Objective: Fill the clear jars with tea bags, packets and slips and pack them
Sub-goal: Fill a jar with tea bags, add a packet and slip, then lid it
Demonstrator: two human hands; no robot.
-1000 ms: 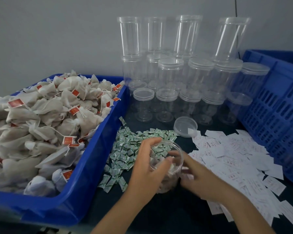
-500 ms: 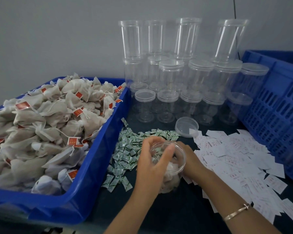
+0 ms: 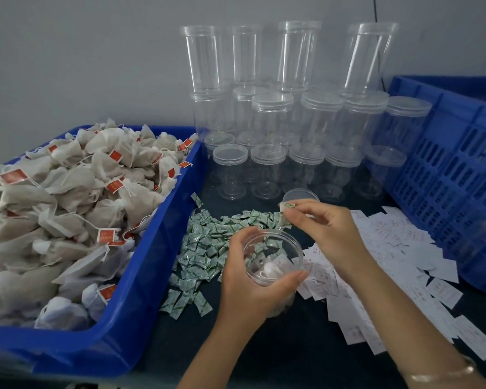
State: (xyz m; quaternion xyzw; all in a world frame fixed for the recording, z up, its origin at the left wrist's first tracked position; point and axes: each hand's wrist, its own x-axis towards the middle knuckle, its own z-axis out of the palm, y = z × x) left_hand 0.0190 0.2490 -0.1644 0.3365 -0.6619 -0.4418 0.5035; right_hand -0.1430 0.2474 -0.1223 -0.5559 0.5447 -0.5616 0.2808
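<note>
Centre frame, left hand grips the open jar (tea bags and slip already inside); right hand pinches a green packet; stacked jars upper centre remain empty

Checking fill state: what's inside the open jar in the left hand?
The open jar, held by the left hand, shows white tea bags and a paper slip near the top. The palm and fingers cover its lower part, so the contents there can't be seen.

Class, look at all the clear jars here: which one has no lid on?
The open jar gripped by the left hand, already holding tea bags; every stacked jar behind is capped and empty.
</note>
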